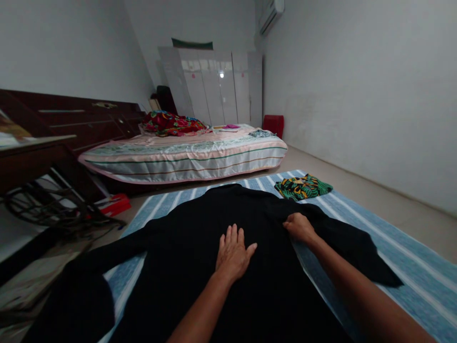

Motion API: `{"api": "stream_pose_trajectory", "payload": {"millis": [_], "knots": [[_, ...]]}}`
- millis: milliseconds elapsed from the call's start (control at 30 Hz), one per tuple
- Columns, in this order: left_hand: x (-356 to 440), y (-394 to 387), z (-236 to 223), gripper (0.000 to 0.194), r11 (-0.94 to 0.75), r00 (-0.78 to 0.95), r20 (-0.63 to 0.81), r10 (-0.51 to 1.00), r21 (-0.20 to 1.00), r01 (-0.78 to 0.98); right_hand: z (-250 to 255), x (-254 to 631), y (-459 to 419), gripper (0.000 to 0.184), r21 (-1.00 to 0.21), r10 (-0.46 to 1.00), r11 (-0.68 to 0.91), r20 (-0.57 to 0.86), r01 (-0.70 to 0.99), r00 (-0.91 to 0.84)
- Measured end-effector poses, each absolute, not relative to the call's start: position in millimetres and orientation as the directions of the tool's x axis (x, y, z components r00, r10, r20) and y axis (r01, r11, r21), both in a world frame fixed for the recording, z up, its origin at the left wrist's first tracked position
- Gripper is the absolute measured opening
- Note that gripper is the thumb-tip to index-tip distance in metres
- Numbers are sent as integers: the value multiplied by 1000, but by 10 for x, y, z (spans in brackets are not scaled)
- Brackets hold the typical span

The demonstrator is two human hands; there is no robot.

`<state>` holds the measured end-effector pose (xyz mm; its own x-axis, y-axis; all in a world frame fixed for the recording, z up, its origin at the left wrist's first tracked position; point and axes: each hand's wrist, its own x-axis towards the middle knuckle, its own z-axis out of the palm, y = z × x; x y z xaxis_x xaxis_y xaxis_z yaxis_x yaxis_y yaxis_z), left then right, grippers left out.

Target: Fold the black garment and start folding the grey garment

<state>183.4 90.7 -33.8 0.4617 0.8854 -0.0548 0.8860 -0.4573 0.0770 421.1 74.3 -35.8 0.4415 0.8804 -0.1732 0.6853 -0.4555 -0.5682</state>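
- A black top [200, 247] lies spread over a striped sheet [392, 243], from the centre to the bottom edge, sleeves out to both sides.
- The left hand [233, 255] rests flat near the centre, fingers spread, gripping nothing.
- The right hand [299, 226], right of centre, has its fingers curled in, seemingly pinching the cloth near the armpit.
- The cloth looks soft, light and limp, unlikely to break but easily creased; seams, shoulders and sleeve ends seem the best holds.
- The hem runs out of frame at the bottom; the lower-left sleeve end sinks into shadow.
- Dark fabric hides folds and any buttons; the right fingertips are partly hidden, so the depth of their grip cannot be told.
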Motion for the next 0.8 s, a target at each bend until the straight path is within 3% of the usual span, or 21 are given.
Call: {"api": "stream_pose_trajectory", "payload": {"millis": [267,500,633,800], "knots": [[1839,887,-323,73,-460,462,-48,886,51,887,-451,4334,738,23,-630,893,-432,-199,645,404],[1847,901,-347,72,-459,460,-48,887,39,888,-371,4312,719,23,-548,910,-354,-14,758,415],[1848,896,-325,74,-458,460,-61,886,53,887,-357,4294,718,23,-525,915,-337,13,781,403],[1859,894,-307,74,-451,454,-83,887,53,891,-379,4267,738,39,-550,902,-357,6,755,431]]}}
